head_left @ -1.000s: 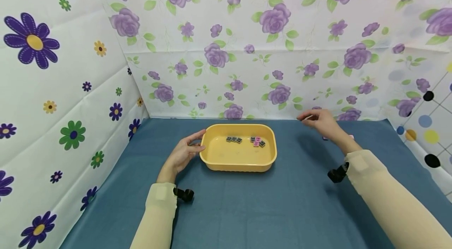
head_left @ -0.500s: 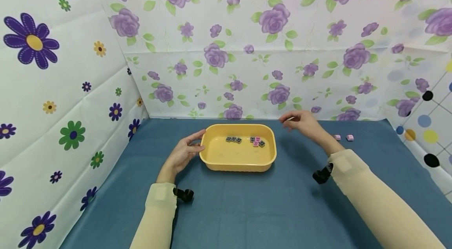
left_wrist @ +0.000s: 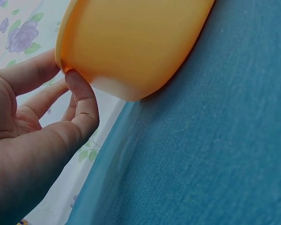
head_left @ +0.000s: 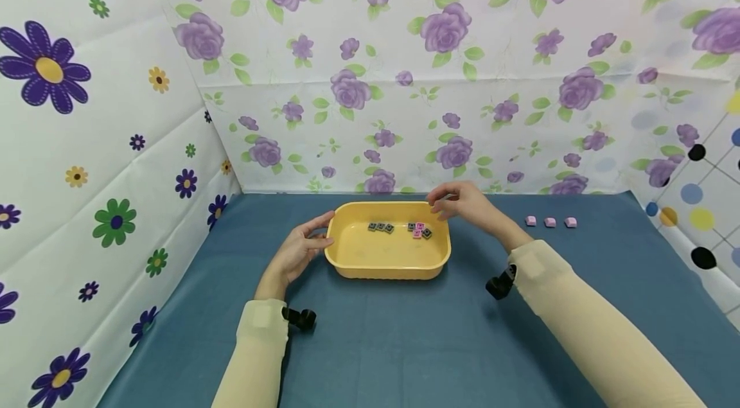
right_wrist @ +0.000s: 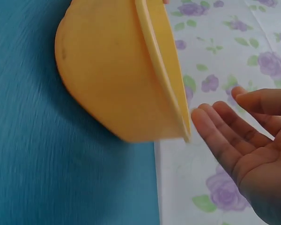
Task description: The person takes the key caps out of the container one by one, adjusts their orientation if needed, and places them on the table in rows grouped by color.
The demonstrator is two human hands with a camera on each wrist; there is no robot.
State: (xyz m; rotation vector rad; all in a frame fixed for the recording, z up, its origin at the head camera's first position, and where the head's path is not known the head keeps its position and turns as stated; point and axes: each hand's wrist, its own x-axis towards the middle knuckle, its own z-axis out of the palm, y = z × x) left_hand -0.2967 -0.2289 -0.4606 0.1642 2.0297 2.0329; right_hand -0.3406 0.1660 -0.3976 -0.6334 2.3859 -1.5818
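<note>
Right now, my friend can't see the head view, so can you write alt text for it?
A person's left grip holds the left end of a yellow tray; the right grip is at its far right corner. Seven small pieces, dark and pink, lie inside; three pink ones sit on the blue cloth to the right.

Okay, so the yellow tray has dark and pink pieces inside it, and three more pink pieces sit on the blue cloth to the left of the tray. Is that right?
Not quite: the three more pink pieces sit to the right of the yellow tray, as the head view shows. They are on the blue cloth, and the tray does have dark pieces and pink ones inside.
</note>
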